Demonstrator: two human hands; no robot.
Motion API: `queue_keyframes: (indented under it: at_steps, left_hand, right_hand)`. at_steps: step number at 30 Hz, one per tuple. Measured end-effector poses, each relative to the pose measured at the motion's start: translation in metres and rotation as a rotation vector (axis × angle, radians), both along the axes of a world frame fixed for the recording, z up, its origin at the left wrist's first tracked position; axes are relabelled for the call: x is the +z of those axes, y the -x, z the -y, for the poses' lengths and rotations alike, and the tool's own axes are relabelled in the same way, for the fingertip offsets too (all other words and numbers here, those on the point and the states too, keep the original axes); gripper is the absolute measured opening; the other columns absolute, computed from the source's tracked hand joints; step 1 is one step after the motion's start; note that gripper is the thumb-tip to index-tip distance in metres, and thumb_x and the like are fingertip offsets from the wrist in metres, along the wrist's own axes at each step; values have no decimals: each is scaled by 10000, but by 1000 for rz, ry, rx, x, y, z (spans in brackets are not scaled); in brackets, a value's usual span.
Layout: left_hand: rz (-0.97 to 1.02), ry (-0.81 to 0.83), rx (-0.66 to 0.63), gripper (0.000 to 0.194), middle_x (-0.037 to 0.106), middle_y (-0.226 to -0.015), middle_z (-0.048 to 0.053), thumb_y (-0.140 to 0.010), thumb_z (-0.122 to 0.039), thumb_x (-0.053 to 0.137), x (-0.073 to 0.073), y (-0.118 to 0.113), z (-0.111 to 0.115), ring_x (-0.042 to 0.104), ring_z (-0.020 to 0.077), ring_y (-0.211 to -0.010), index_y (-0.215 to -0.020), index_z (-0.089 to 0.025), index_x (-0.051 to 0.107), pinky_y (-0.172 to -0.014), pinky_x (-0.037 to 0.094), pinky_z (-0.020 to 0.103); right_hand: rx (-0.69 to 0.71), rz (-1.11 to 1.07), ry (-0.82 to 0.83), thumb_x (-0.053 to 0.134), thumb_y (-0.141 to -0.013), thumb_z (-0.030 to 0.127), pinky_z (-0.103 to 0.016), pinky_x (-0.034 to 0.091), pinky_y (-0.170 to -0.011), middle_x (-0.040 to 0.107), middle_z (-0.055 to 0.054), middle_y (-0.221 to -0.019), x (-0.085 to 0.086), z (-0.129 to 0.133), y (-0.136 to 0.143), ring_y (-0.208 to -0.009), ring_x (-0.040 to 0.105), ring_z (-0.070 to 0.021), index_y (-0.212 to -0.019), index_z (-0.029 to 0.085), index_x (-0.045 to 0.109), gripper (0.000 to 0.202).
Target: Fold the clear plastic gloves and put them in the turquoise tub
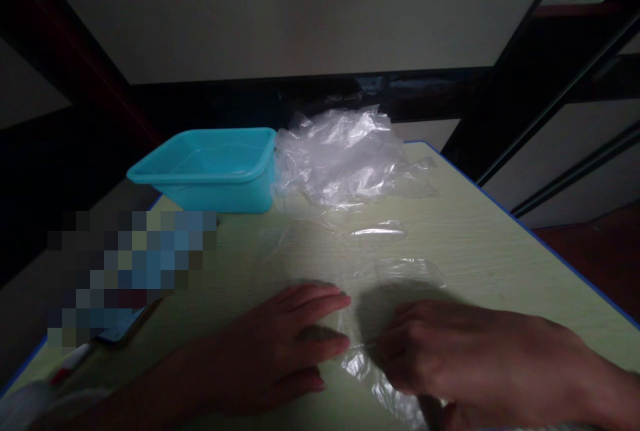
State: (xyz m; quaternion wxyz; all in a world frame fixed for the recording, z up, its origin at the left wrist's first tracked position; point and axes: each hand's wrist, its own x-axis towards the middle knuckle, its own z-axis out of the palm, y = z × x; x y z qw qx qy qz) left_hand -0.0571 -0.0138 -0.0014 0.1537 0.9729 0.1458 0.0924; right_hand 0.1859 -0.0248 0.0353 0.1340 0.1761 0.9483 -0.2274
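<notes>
A thin clear plastic glove [395,272], with finger-shaped lobes, lies spread flat on the table in front of me. Its crinkled near end [363,366] shows between my hands. My left hand [295,341] rests over its left side with the fingers stretched and apart, holding nothing. On the right, my right hand [440,351] is closed, knuckles up, against the plastic near the crinkled end. Its fingertips are partly hidden beneath the hand. Beyond the flat glove sits a heaped pile of crumpled clear plastic [345,154].
A turquoise plastic tub [225,196] stands at the table's back left, touching the pile. A blurred-out flat object [133,278] lies at the left edge. The pale wood-grain table [480,251] has blue edging, and a panelled wall [310,18] rises behind it.
</notes>
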Motion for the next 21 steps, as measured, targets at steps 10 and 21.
queue_keyframes:
  at_steps: [10,21]
  left_hand:
    - [7,12,5,268,448,-1336,149,-913,-290,462,-2,1,0,405,244,-1229,-1142,-165,526,-998,388,399]
    - [107,32,-2,231,557,-1235,112,-949,-259,371,1,-1,-1,475,186,-1182,-1141,-158,450,-1010,386,329]
  right_hand:
    - [-49,-31,200,638,-678,33,-224,419,-620,686,-28,-724,0,-7,1,-704,612,-145,-692,154,662,124]
    - [-130,-244,261,556,-675,0,-206,405,-631,588,9,-675,8,-21,-5,-647,524,-107,-736,140,597,158]
